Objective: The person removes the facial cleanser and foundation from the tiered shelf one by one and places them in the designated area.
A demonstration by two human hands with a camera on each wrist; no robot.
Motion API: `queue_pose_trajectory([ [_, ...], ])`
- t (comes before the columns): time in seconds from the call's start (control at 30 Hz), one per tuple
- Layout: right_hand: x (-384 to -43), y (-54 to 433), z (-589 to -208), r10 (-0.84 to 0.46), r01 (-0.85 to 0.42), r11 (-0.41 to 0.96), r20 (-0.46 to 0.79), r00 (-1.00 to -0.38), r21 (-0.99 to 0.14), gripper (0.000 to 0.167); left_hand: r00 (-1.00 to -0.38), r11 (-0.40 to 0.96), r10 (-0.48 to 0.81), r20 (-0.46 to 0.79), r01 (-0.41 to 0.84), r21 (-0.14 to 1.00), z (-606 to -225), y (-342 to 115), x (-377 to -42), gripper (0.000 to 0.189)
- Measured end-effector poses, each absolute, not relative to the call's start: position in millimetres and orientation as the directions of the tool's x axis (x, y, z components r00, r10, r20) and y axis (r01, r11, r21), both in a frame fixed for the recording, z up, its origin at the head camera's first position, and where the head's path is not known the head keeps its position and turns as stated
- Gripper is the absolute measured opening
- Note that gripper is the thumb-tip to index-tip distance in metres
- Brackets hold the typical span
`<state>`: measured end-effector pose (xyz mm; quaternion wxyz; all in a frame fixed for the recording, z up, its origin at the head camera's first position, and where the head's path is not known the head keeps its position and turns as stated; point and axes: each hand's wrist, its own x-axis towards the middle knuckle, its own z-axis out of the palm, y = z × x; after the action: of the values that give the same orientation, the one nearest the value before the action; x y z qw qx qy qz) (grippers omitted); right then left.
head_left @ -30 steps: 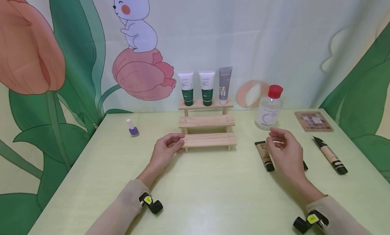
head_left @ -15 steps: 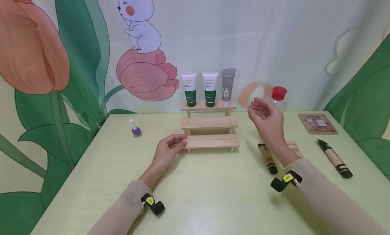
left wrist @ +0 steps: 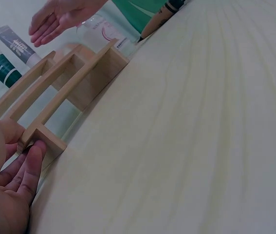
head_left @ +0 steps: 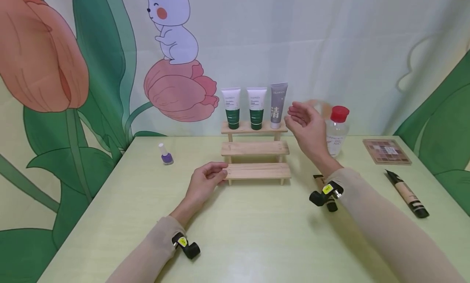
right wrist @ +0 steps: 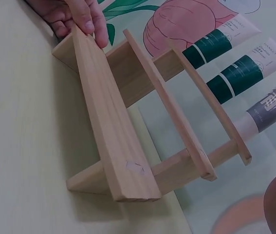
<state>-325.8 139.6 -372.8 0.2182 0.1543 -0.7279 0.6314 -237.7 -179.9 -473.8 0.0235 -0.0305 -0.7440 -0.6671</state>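
Observation:
A three-tier wooden display stand [head_left: 257, 171] stands on the table. My left hand [head_left: 203, 184] pinches the left end of its lowest step, thumb on top and fingers reaching underneath in the left wrist view. Along the top step, two white-and-green squeeze tubes [head_left: 232, 107] and a grey squeeze tube [head_left: 278, 103] stand upright on their caps. Close to the right of the grey tube, my right hand [head_left: 308, 130] is raised with loosely bent fingers and holds nothing. The two lower steps carry nothing.
Right of the stand is a clear bottle [head_left: 336, 134] with a red cap, partly behind my right hand. A purple nail polish bottle [head_left: 166, 156] stands left. Farther right lie a makeup palette [head_left: 387, 151] and a beige-and-black tube [head_left: 406, 194]; another tube [head_left: 332, 205] shows under my right wrist.
My right hand has risen from above the tubes on the right and moved left and away from me, up beside the grey tube. The left hand keeps its grip on the stand.

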Motion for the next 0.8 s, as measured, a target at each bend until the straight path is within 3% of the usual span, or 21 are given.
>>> queue_pose_trajectory([
  [0.4, -347.6, 127.7, -365.0, -0.007, -0.492, 0.148, 0.496, -0.868, -0.858, 0.052, -0.996, 0.072, 0.025, 0.083, 0.084, 0.994, -473.3, -180.4, -238.1, 0.023],
  [0.8, -346.7, 114.4, -358.0, 0.014, -0.500, 0.164, 0.509, -0.861, -0.850, 0.046, -0.996, 0.076, 0.019, 0.085, 0.086, 0.993, -474.5, -179.9, -238.7, 0.023],
])
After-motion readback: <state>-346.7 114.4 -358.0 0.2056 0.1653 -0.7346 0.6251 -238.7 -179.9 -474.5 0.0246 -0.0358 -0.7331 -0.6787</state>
